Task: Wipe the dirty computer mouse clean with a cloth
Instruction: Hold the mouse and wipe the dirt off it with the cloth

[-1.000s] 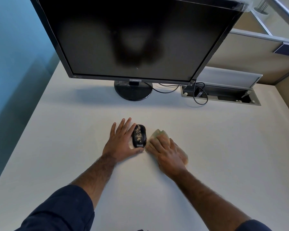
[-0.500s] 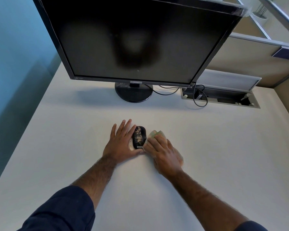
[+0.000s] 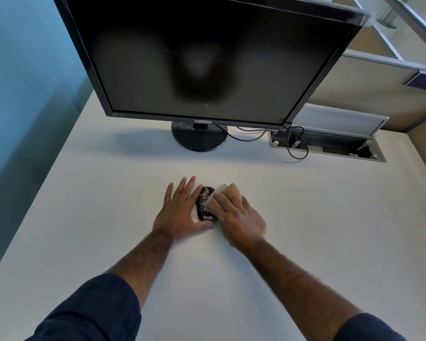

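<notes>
A small black computer mouse (image 3: 203, 204), speckled with pale crumbs, lies on the white desk (image 3: 108, 217) in the middle of the view. My left hand (image 3: 180, 210) rests flat against its left side, thumb curled along its near end, steadying it. My right hand (image 3: 234, 217) presses a folded beige cloth (image 3: 228, 191) onto the mouse's right half, fingers spread over the cloth. The right side of the mouse is hidden under the cloth.
A large dark monitor (image 3: 207, 57) on a round black stand (image 3: 199, 139) looms just behind the hands. An open cable tray (image 3: 330, 146) with looped black cables sits at the back right. A blue wall runs along the left.
My right hand has slid the cloth leftward from beside the mouse onto its right half. The left hand has stayed in place against the mouse.
</notes>
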Demonstrator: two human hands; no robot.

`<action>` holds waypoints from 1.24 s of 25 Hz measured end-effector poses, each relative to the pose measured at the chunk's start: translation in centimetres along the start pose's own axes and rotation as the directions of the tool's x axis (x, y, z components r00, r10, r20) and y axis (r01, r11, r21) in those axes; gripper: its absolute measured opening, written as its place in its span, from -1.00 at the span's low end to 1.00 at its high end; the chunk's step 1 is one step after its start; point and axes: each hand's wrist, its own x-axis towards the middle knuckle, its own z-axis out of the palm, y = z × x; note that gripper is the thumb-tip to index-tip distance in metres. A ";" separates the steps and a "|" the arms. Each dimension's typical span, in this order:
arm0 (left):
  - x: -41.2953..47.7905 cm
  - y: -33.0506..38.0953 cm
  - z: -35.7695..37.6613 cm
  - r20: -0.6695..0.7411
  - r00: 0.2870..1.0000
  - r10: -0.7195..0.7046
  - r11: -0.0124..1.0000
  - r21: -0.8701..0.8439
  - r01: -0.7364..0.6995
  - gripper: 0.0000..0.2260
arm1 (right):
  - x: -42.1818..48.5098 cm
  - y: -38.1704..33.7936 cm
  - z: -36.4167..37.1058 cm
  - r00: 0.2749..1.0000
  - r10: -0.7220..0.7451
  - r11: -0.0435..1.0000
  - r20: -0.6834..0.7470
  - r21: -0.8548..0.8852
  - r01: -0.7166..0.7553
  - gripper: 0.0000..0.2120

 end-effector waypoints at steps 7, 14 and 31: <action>0.0 -0.3 0.1 0.007 1.000 0.016 1.000 0.020 -0.016 0.04 | -0.9 1.4 -0.1 0.995 0.087 0.996 -0.046 0.033 -0.085 -0.38; 0.1 0.0 -0.1 0.044 0.999 -0.012 1.000 -0.018 0.013 0.03 | 1.8 -2.7 -0.3 0.976 0.176 0.983 0.131 -0.079 -0.166 -0.27; 0.0 0.0 -0.3 0.033 0.999 -0.010 1.000 -0.010 0.011 0.03 | 0.2 -2.7 -2.0 0.956 0.282 0.958 0.079 -0.066 -0.278 -0.26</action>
